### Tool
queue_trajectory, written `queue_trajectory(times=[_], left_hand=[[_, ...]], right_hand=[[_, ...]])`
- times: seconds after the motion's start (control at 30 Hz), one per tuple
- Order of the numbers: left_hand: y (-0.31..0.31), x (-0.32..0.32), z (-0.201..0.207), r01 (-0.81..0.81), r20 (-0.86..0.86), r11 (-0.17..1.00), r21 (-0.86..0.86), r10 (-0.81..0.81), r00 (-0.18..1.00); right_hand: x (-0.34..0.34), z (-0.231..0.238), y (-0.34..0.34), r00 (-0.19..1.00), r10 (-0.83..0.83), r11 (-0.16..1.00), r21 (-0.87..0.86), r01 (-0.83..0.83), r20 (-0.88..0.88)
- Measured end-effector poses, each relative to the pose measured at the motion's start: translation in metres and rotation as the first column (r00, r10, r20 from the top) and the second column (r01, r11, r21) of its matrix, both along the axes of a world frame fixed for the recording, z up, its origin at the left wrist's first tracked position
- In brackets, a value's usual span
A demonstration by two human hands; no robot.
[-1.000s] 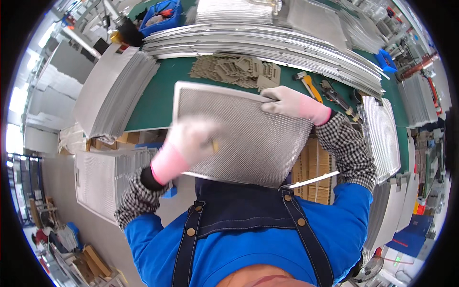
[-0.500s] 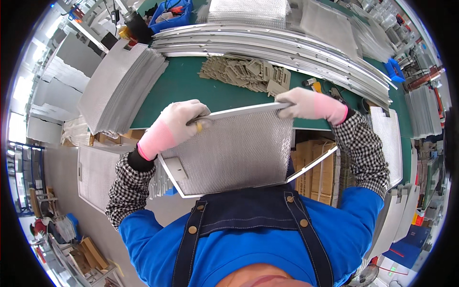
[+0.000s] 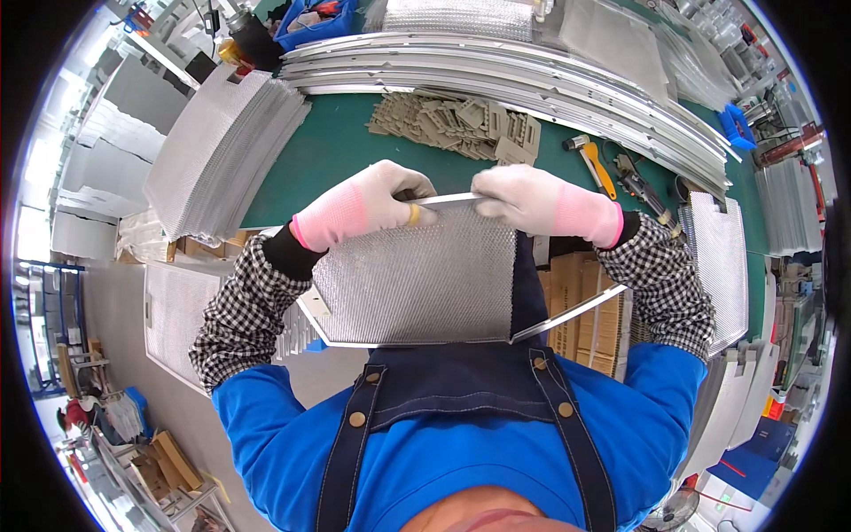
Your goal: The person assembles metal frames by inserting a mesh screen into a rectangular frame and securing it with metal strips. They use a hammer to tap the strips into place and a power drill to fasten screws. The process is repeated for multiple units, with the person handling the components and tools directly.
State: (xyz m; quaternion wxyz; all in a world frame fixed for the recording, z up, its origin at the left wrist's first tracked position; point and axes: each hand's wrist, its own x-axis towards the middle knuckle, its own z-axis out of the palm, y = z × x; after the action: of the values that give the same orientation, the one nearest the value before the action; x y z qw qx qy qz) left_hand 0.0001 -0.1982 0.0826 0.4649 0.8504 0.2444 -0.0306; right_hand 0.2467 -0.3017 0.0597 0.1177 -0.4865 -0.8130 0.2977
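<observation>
A silvery mesh filter panel (image 3: 417, 288) is held tilted in front of my body, its lower edge near my apron. A thin metal frame strip (image 3: 448, 200) runs along its top edge. My left hand (image 3: 379, 206), in a white glove with a pink cuff, is closed on that edge at the left. Close beside it, my right hand (image 3: 536, 202), gloved alike, pinches the strip. On the right, a frame arm (image 3: 576, 312) angles away from the panel with a gap between them. A pale plate at the panel's lower left is partly hidden by my left sleeve.
Beige plastic pieces (image 3: 461, 124) lie heaped on the green table (image 3: 328, 142). Behind them are long metal strips (image 3: 496, 66). Stacked mesh panels (image 3: 226, 155) stand at left. A yellow-handled hammer (image 3: 596, 168) and a dark tool (image 3: 643, 186) lie at right, above cardboard boxes (image 3: 581, 306).
My hands have come closer together along the top edge, the left moving right and the right moving left. The panel has shifted slightly left. The hammer and dark tool are now uncovered.
</observation>
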Motion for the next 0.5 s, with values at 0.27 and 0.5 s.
queue_trajectory(times=[0.27, 0.5], left_hand=[[-0.007, 0.026, -0.034, 0.105, 0.102, 0.909, 0.403, -0.159, 0.982], [-0.032, 0.066, -0.045, 0.246, -0.062, 0.863, 0.441, -0.244, 0.968]], right_hand=[[0.032, 0.0, -0.014, 0.977, -0.149, 0.884, -0.423, 0.202, 0.155], [0.011, 0.0, -0.026, 0.923, -0.115, 0.986, -0.071, 0.151, 0.367]])
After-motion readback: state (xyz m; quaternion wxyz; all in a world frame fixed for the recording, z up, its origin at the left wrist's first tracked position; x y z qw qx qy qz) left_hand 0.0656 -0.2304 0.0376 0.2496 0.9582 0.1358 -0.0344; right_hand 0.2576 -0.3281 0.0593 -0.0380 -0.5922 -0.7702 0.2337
